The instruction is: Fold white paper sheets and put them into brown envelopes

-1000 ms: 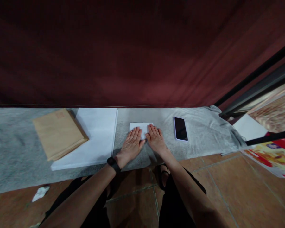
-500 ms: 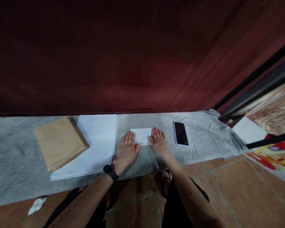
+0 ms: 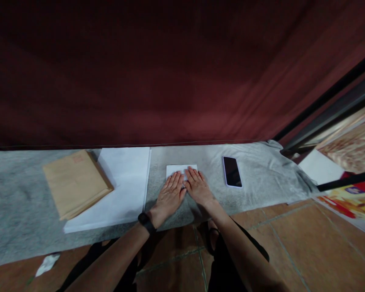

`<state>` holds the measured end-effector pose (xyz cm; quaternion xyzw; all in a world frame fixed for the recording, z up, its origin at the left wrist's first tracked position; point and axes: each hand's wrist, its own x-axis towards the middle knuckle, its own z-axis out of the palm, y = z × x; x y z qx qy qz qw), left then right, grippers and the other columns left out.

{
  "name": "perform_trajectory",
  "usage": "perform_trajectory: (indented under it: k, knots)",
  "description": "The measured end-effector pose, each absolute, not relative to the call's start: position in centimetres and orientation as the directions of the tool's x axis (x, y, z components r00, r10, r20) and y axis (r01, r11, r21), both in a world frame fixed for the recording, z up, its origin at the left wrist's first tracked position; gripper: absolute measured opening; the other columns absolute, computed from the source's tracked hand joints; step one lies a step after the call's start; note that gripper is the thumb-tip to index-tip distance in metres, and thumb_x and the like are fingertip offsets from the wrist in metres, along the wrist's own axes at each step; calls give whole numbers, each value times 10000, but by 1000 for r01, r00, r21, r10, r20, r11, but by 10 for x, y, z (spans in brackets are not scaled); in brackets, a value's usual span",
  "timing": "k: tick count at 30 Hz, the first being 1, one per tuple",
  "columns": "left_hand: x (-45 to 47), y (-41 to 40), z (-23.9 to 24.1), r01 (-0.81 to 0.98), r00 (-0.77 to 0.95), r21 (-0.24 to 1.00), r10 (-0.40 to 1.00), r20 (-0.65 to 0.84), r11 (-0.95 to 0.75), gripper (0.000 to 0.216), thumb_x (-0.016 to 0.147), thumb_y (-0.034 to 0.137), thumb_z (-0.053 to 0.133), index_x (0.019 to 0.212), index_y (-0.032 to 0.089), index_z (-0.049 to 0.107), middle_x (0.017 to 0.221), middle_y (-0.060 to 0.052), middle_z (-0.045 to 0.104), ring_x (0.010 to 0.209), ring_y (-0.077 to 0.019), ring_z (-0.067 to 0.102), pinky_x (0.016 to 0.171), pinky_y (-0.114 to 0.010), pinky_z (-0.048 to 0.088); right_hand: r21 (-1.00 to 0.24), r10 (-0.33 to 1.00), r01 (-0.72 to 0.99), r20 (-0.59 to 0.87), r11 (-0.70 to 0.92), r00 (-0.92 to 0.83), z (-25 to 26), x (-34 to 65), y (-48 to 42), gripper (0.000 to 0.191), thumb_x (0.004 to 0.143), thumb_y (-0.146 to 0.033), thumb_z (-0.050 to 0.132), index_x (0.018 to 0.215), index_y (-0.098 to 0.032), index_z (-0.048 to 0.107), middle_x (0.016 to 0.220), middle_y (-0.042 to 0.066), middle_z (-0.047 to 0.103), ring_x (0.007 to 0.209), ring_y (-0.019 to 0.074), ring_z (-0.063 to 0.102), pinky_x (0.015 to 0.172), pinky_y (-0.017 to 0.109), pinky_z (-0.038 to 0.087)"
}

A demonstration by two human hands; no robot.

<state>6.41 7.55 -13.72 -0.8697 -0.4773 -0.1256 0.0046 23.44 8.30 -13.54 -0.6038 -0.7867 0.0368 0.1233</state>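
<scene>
A small folded white paper [image 3: 181, 169] lies on a grey cloth [image 3: 261, 178]. My left hand [image 3: 169, 195] and my right hand [image 3: 197, 187] lie flat on it, side by side, fingers stretched out and touching at the middle. Only the paper's far edge shows beyond the fingertips. A black band sits on my left wrist.
A stack of white sheets [image 3: 121, 182] lies to the left with a brown envelope [image 3: 74, 182] on it. A dark phone [image 3: 232, 171] rests to the right. A crumpled white scrap [image 3: 47, 262] is on the tiled floor. A dark red curtain hangs behind; black bars stand at right.
Half a second ago my hands were apart at the paper's two ends; now they have slid together over its middle, as they were one second ago.
</scene>
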Motion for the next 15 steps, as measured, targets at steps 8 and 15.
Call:
perform_trajectory:
  k: [8, 15]
  knots:
    - [53, 89, -132, 899, 408, 116, 903, 132, -423, 669, 1030, 446, 306, 1576, 60, 328, 1647, -173, 312, 1554, -262, 248, 1271, -444, 228, -176, 970, 967, 186, 187, -154, -142, 246, 84, 581, 1070, -389, 364, 1585, -119, 349, 1627, 142, 370, 1511, 257, 351, 1235, 466, 266]
    - [52, 86, -128, 925, 349, 121, 931, 107, -361, 620, 1035, 443, 320, 1582, 153, 355, 1675, -136, 262, 1563, -292, 215, 1272, -484, 179, -158, 986, 979, 127, 129, -109, -144, 259, 85, 577, 1073, -364, 316, 1596, -120, 325, 1655, 143, 317, 1522, 270, 319, 1238, 478, 231]
